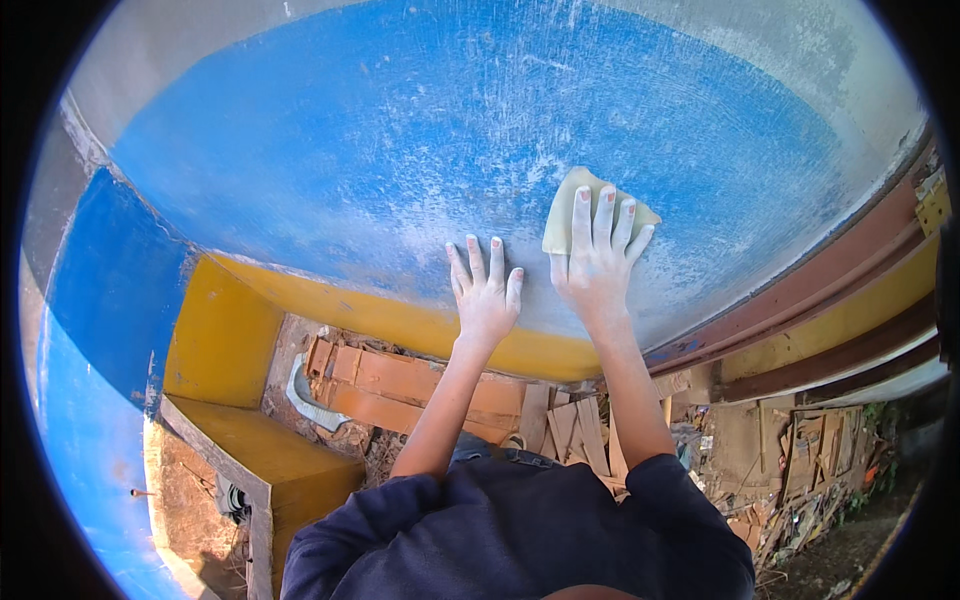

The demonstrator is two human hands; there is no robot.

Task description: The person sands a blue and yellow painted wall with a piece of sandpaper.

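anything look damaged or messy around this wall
Yes: the blue wall looks worn, its paint scuffed with whitish streaks. The left hand and right hand look dusted white, and loose boards lie jumbled below.

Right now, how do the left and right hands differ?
The right hand is spread over a pale sheet against the blue wall; the left hand has no sheet under it. The right hand's fingertips reach higher in the view, while the left hand's stop lower. Both hands look coated in whitish dust, with their backs showing and fingers pointing away from the body.
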